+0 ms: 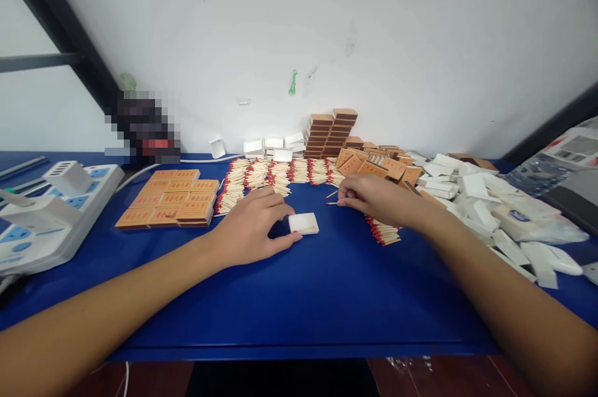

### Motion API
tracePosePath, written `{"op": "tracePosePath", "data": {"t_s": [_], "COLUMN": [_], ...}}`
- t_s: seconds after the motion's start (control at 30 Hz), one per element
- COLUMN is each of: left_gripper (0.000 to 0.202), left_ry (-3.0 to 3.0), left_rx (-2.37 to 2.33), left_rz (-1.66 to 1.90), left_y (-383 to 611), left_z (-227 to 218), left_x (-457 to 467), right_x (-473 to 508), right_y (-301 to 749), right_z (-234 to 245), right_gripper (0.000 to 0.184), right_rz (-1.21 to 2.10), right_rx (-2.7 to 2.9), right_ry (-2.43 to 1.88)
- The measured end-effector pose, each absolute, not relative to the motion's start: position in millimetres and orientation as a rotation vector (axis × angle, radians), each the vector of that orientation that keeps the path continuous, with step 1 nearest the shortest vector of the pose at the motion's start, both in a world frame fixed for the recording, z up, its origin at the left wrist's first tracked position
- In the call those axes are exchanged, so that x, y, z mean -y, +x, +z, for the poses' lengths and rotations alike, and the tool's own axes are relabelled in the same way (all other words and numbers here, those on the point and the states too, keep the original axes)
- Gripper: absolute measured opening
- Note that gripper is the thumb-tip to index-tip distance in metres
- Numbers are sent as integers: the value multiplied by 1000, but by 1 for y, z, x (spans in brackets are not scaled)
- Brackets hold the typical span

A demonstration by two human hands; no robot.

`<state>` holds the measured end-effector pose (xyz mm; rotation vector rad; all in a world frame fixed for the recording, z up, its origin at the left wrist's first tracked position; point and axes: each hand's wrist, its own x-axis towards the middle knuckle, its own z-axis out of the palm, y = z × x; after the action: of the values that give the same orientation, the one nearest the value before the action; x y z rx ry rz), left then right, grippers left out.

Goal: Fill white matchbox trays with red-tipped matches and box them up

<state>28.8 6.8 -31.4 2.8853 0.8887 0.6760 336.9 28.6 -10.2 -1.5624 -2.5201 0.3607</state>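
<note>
My left hand [255, 225] rests on the blue table [299, 297], fingers curled, thumb and fingertips touching a small white matchbox tray [304, 223]. My right hand [374, 199] lies to the right of it, fingers pinched on a couple of loose matches [332, 199] with red heads. A small pile of matches [384, 232] lies under my right wrist. Behind both hands runs a long row of bundled matches [275, 176].
Flat orange matchbox sleeves [170, 202] lie in a block at the left. A stack of brown boxes [331, 132] and white trays [273, 146] stand by the wall. Heaped white trays [476, 197] fill the right. A white power strip [51, 210] sits far left.
</note>
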Motion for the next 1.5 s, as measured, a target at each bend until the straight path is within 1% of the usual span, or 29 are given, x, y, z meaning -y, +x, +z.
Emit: {"op": "tracePosePath", "data": {"t_s": [0.17, 0.33, 0.57, 0.8, 1.07, 1.3, 1.37, 1.43, 1.5], "left_gripper": [29, 29, 30, 29, 29, 30, 29, 29, 29], "left_ry": [2883, 2887, 2887, 2908, 2948, 2970, 2961, 2958, 2959], "left_rx": [-896, -902, -941, -979, -959, -930, -925, -928, -934], "left_rz": [665, 661, 681, 706, 739, 780, 789, 785, 774], "left_y": [28, 29, 29, 31, 31, 31, 31, 31, 31], "left_z": [-30, -30, -31, -32, -32, -34, -34, -34, -34], "left_x": [-6, -6, -5, -3, -2, -1, -1, -2, -2], "right_x": [-33, -34, -31, 1, 13, 9, -1, -14, -26], "right_y": [341, 338, 335, 298, 283, 290, 302, 318, 332], "right_z": [-13, -15, -17, -15, -26, -13, -7, -4, -5], "right_gripper": [13, 13, 17, 16, 13, 15, 16, 19, 24], "right_rz": [206, 187, 167, 327, 195, 266, 181, 47, -28], "right_rx": [2478, 2521, 2511, 2463, 2529, 2470, 2348, 2239, 2250], "right_ry": [-1560, -1483, -1528, -1220, -1131, -1147, -1214, -1372, -1501]}}
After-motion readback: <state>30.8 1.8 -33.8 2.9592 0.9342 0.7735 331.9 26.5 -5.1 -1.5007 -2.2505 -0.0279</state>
